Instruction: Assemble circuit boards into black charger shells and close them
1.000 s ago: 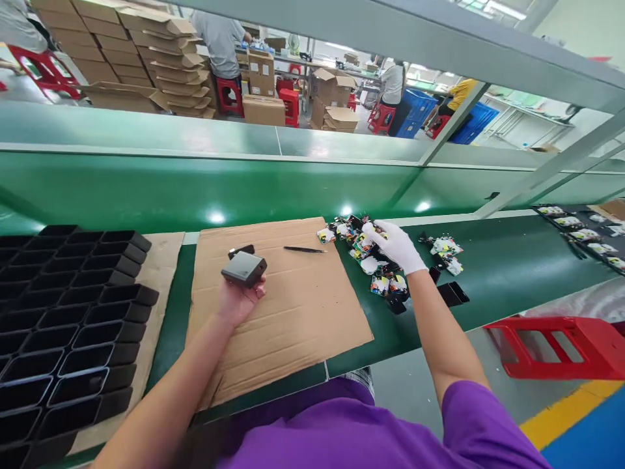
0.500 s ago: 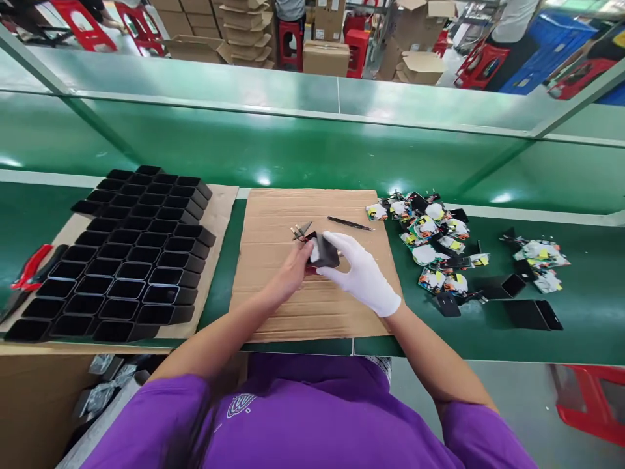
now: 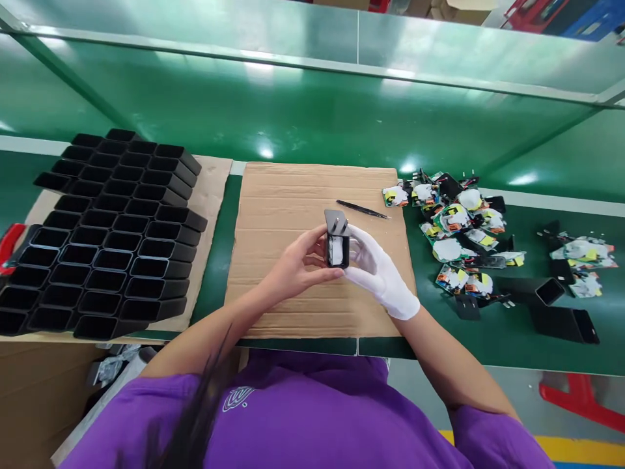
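Between my two hands, above the cardboard sheet (image 3: 278, 208), is a black adapter housing (image 3: 345, 254) with its opening turned toward me. White material fills the inside, and a cap with two plug pins (image 3: 336, 221) stands up at its far edge. My bare left hand (image 3: 305, 260) grips the housing from the left, thumb along the near side. From the right, my white-gloved right hand (image 3: 374, 264) has its fingers closed on the housing's other side. Black tweezers (image 3: 364, 209) lie on the cardboard just beyond.
Rows of black housings (image 3: 117, 260) stand on cardboard at left, beside red-handled pliers (image 3: 10, 244). Circuit board assemblies (image 3: 452, 218) are heaped at right. Farther right lie two loose black housings (image 3: 561, 322) and more boards (image 3: 583, 251). A green panel (image 3: 312, 111) rises behind.
The housing has been turned so its opening faces me and the pinned cap stands up. My left hand now wraps its side. The view has tilted downward.
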`<move>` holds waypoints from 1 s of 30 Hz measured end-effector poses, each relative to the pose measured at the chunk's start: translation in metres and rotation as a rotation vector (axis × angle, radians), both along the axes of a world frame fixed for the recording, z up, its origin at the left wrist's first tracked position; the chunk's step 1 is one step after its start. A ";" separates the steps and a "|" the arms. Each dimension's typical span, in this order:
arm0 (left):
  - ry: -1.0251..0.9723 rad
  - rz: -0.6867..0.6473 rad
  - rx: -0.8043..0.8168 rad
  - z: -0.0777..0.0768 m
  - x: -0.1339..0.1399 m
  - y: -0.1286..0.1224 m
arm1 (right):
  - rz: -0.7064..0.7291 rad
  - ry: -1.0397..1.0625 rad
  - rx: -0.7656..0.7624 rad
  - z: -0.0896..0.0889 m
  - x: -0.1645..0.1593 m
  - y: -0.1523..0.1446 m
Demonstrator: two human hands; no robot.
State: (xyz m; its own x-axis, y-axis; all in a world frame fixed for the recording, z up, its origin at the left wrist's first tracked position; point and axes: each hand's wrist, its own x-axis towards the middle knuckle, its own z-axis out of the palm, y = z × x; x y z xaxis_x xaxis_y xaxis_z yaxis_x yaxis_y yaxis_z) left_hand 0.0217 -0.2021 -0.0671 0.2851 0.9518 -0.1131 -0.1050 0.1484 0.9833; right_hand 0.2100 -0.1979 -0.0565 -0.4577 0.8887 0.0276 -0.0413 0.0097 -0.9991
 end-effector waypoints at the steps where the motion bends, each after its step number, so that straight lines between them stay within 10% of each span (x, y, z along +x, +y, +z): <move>1: 0.029 0.002 0.011 -0.001 0.000 0.000 | 0.018 0.046 -0.062 0.001 0.000 0.001; 8: 0.154 0.002 0.119 0.001 -0.002 0.001 | -0.046 0.040 -0.133 0.002 0.002 0.002; 17: 0.511 -0.058 0.412 -0.001 -0.004 0.004 | -0.271 -0.262 0.237 -0.006 -0.001 0.003; 25: 0.518 -0.025 0.348 0.007 -0.001 0.000 | -0.379 -0.506 0.162 -0.006 0.007 -0.005; 30: 0.407 -0.009 0.173 0.005 -0.022 0.022 | -0.197 -0.513 0.470 -0.017 0.027 0.020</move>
State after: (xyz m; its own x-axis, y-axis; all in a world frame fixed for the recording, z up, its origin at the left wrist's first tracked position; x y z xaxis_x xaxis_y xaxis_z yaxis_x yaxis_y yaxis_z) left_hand -0.0002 -0.1806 -0.0617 0.2585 0.9643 -0.0573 0.2965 -0.0228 0.9548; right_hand 0.2368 -0.1779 -0.0739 -0.3483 0.9030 0.2514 0.4786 0.4019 -0.7807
